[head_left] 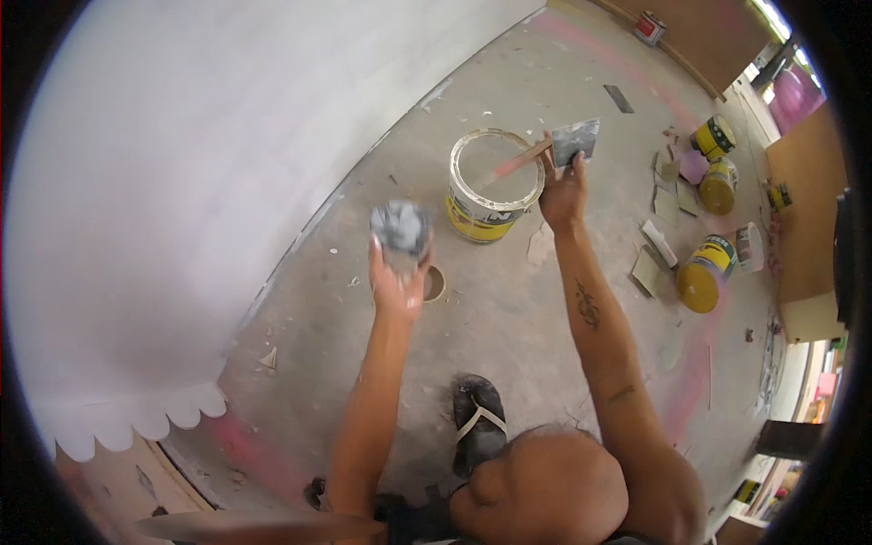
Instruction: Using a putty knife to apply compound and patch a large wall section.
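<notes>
A worker's left grip [398, 295] holds a paste-smeared spreader [400, 227] face-up, likely so nothing slides off; the right grip [564, 193] grasps a square scraper [575, 142] beside the open bucket [481, 224].

Bucket [480, 221] ahead — wall [195, 154] left

Left scraper [401, 227]: blurred, in the left hand [398, 291].
Round thing [436, 283]: partly hidden behind the left hand, kind unclear.
Right hand [565, 191]: fingers partly hidden by the right scraper [575, 141].
Pink shape [796, 94]: beyond the right hand, too blurred to tell.
</notes>
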Available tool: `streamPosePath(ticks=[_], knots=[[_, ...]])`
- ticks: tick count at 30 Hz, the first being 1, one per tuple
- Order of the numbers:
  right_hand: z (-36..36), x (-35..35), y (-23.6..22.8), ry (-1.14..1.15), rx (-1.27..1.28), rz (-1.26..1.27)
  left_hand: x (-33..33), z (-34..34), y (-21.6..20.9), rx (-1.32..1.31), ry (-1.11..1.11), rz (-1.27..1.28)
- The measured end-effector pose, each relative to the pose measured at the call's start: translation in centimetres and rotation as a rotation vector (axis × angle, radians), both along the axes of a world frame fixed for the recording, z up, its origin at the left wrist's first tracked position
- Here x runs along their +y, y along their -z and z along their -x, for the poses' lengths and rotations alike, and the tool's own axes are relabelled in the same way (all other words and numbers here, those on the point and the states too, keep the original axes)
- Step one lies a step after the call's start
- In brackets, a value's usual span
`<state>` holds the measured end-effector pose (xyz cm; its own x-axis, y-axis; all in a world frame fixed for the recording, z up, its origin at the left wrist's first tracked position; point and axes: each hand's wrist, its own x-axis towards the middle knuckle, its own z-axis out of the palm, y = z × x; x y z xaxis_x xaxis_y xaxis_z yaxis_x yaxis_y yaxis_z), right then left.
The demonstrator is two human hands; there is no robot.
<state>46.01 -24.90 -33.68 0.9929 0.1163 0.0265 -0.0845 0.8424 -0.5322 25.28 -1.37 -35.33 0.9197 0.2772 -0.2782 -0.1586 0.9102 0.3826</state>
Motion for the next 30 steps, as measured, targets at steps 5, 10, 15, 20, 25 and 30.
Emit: streamPosePath(ticks=[5, 10, 15, 20, 25, 30], knots=[[-1.2, 2.4, -1.3, -0.082, -0.220, 0.295, 1.6, -13.4, 0.1, 0.012, -0.206, 0.010], [0.2, 3.0, 0.9, 0.185, -0.088, 0.317, -0.8, -19.5, 2.7, 0.091, 0.048, -0.268], [9.3, 0.1, -0.9, 0.211, -0.010, 0.347, -3.3, -13.4, 1.1, 0.307, 0.217, -0.235], [19.2, -2.8, 0.2, 0.246, -0.060, 0.476, -5.6, -3.8, -1.0, 0.375, 0.169, -0.211], [19.7, -5.1, -0.4, 0.450, -0.259, 0.657, -7.9, -1.1, -0.1, 0.280, 0.179, -0.233], [15.2, -2.4, -6.8, 0.427, -0.369, 0.591, -6.9, 1.5, -1.6, 0.181, 0.148, -0.349]])
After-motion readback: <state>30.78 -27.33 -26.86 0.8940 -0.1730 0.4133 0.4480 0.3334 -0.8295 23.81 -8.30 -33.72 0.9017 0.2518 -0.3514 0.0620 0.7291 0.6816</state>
